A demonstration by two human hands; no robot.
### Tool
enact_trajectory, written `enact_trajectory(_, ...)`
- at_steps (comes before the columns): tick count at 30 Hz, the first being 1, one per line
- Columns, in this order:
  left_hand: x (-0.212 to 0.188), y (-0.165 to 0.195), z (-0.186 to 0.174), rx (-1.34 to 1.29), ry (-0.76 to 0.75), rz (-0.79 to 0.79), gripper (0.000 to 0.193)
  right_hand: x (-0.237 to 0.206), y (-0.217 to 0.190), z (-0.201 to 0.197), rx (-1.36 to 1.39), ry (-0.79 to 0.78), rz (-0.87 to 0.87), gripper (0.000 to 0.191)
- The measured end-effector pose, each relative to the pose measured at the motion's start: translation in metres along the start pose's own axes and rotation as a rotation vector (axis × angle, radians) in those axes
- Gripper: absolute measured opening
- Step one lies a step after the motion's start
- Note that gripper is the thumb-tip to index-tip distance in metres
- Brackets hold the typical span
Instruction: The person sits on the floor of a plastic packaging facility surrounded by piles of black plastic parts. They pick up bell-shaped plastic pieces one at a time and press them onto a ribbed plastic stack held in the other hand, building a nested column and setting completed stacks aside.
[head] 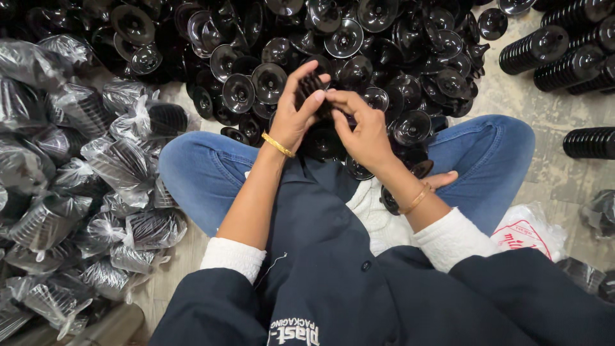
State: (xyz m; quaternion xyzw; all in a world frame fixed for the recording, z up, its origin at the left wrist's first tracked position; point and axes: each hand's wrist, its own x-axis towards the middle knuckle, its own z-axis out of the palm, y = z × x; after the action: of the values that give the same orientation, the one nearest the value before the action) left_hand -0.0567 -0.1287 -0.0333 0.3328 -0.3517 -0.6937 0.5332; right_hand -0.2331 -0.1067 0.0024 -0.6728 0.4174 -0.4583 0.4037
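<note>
From the head camera we looked straight down at our own lap, legs crossed in blue jeans [205, 173] on the grey concrete floor [551, 173]. Our left hand [296, 112] rose from a bare forearm with a gold bangle [278, 145] at the wrist, palm turned inward, fingers curled closed around a short stack of ribbed black plastic cups [312, 86]; the thumb lay along the near side and the fingertips wrapped over the top. Our right hand [362, 128] came in from the other side, wrist bent, its thumb and forefinger pinched on the same stack, so both hands met on it just above the lap. A second thin bangle [416, 200] sat on the right wrist, and the white cuffs of a dark jacket [320, 282] were pushed back on both arms.

Directly beyond the hands spread a big heap of loose glossy black plastic cups [359, 45], some spilling into the lap. On our left lay many clear plastic bags of stacked black cups [122, 166], knotted shut. On our right, well apart, long unbagged rows of nested black cups [564, 54] lay on the floor.
</note>
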Motion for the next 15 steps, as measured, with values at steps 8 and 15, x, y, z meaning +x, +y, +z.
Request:
enact_trajectory(8,0.001,-0.008,-0.007,0.388,-0.043,0.185,0.061,0.078,0.070,-0.022,-0.654,0.049,-0.315,0.039)
enact_trajectory(15,0.002,-0.009,-0.005,0.333,-0.047,0.198,0.057,0.075,0.075,-0.041,-0.329,0.116,0.074,0.025)
